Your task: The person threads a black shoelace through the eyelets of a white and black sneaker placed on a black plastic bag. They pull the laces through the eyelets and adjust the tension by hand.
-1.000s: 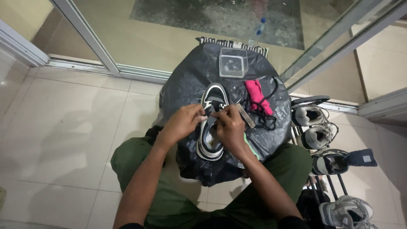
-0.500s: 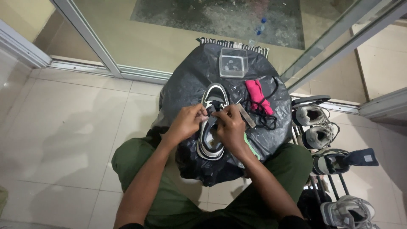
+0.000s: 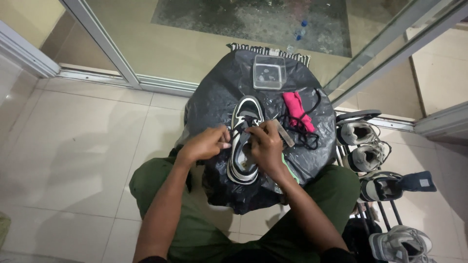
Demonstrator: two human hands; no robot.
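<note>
A black-and-white sneaker (image 3: 245,119) lies toe-away on a round table covered in black plastic (image 3: 214,97). My left hand (image 3: 207,143) pinches at the shoe's left side near the eyelets. My right hand (image 3: 265,143) rests over the shoe's middle, fingers closed at the tongue and lace area. Whether a lace is between the fingers is too small to tell. My legs in green trousers sit under the table's near edge.
A clear square plastic container (image 3: 269,72) stands at the table's far side. A pink cloth (image 3: 297,111) and black laces (image 3: 308,139) lie right of the shoe. A shoe rack (image 3: 385,185) with several sneakers stands at the right. A glass sliding door runs behind.
Both hands have shifted slightly along the shoe's lacing area; the shoe stays in place.
</note>
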